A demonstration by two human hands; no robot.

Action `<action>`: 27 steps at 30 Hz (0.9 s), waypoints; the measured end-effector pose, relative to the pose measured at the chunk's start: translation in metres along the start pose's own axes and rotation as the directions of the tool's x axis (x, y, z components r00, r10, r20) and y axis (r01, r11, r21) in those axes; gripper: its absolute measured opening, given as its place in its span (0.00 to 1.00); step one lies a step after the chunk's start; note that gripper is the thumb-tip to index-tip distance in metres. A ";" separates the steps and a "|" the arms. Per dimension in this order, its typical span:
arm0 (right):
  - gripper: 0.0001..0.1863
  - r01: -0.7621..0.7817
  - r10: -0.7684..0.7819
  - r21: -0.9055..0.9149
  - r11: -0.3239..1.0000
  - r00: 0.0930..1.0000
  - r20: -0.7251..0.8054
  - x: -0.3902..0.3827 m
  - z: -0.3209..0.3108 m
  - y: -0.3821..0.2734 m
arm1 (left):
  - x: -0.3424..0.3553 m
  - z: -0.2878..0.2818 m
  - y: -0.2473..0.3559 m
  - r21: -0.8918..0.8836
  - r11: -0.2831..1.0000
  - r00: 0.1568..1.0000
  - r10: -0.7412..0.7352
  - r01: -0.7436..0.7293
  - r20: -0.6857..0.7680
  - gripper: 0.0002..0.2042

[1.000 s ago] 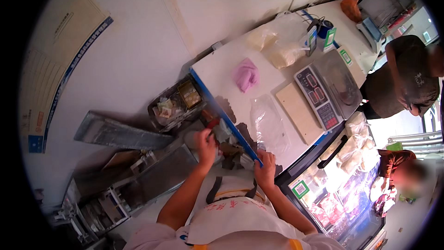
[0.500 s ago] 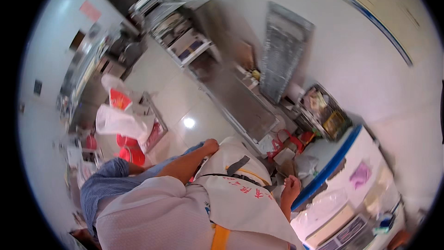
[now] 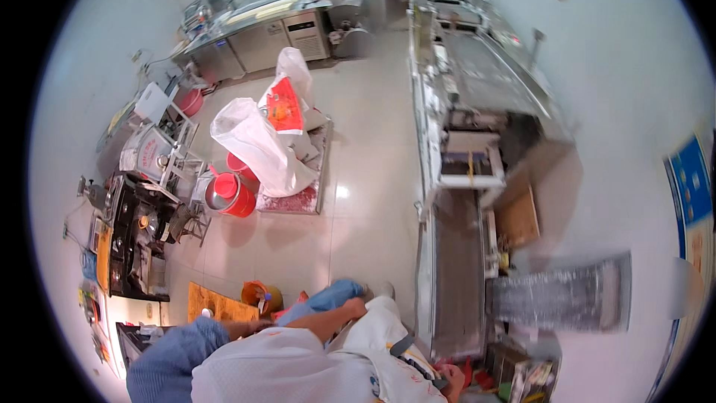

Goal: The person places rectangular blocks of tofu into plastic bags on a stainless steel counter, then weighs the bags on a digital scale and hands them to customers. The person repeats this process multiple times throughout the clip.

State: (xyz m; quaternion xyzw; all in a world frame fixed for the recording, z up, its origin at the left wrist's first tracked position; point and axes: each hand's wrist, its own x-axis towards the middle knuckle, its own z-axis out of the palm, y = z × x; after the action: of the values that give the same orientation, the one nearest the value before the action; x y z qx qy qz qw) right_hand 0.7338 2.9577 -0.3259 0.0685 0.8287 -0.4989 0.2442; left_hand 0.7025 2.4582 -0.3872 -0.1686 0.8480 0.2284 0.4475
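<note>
My left hand rests at the left side of my white apron, fingers curled in against it; whatever they may hold is hidden. My right hand shows at the bottom edge, right of the apron, its fingers too unclear to read. It is near a cluttered crate. Beside me at the lower left is a person in a blue checked sleeve, whose forearm passes behind mine.
A steel machine with a long bed runs along the right wall, a metal tray beside it. White sacks stand on a platform by red buckets. An orange board, a black stove and a steel counter occupy the left and back.
My view has swung from the scale counter to the aisle of equipment. My left hand has left the counter area for my apron, and my right hand has left the counter edge.
</note>
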 end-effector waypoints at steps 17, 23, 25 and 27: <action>0.09 0.020 0.116 -0.235 0.972 0.828 0.548 0.498 0.372 -0.484 | 0.043 -0.313 -0.223 -0.940 0.340 0.924 -0.370 0.039 -0.096 0.06; 0.09 0.273 -0.048 -0.307 0.912 0.812 0.581 0.666 0.515 -0.640 | 0.078 -0.449 -0.264 -0.923 0.299 0.833 -0.552 0.244 0.041 0.20; 0.09 0.297 -0.063 -0.299 0.907 0.797 0.600 0.697 0.553 -0.716 | 0.087 -0.503 -0.265 -0.878 0.431 0.803 -0.588 0.209 -0.097 0.28; 0.10 0.313 -0.079 -0.273 0.910 0.776 0.625 0.731 0.588 -0.784 | 0.111 -0.564 -0.276 -0.894 0.432 0.766 -0.613 0.121 -0.193 0.27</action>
State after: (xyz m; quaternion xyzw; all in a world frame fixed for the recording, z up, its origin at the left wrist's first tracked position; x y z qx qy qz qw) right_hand 0.0143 1.9702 -0.2749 -0.2276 0.7877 -0.3561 0.4483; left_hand 0.3934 1.9139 -0.2658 -0.6029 0.6500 0.4481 0.1149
